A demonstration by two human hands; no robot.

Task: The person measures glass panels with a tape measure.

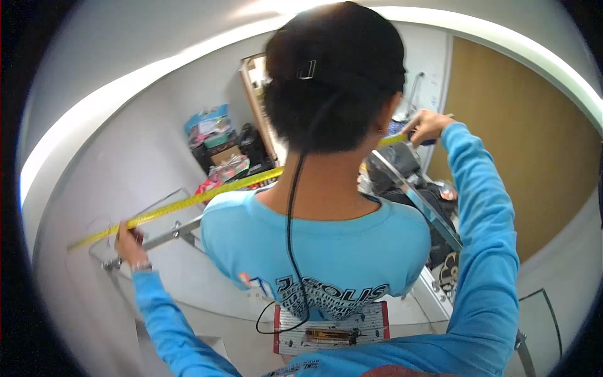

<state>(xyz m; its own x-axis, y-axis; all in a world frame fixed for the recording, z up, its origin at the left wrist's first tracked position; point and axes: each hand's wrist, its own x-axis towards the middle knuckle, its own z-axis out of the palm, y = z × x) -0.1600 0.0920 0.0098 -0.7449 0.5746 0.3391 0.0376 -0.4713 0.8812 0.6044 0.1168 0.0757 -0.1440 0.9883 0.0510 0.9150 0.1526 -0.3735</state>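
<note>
A yellow tape measure (207, 196) is stretched across the view, passing beyond another person's neck. At the left, my left hand (130, 245) has its fingers closed on the tape, and the blade runs on past it to the left wall. On the right, my right hand (428, 127) is raised and closed at the other stretch of the tape, near something dark blue. Directly in front of me is a person (320, 245) in a light blue shirt and black cap, seen from behind, hiding the middle of the tape.
Metal rails (169, 235) with fittings lie below the tape. Another metal bar (418, 201) slants down on the right. Bags and boxes (220, 141) are piled at the back. A red-edged patterned surface (286, 342) holds a yellow tool (330, 334). A brown panel (515, 144) stands right.
</note>
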